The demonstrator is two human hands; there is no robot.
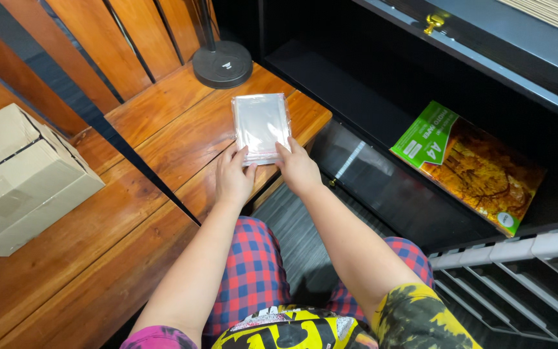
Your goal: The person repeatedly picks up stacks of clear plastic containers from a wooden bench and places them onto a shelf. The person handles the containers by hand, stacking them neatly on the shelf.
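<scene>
Fingers of our left hand [234, 178] and right hand [297, 169] pinch the near edge of a stack of clear plastic sleeves [261, 125] lying flat on the reddish wooden counter [163, 129], squared but not lifted.

**What our wooden bench carries**

We see the reddish wooden bench [130, 213] bearing a stack of clear plastic sleeves [261, 126] near its far end, a round black stand base [222, 63] beyond that, and a cardboard box [17, 178] at our left.
</scene>
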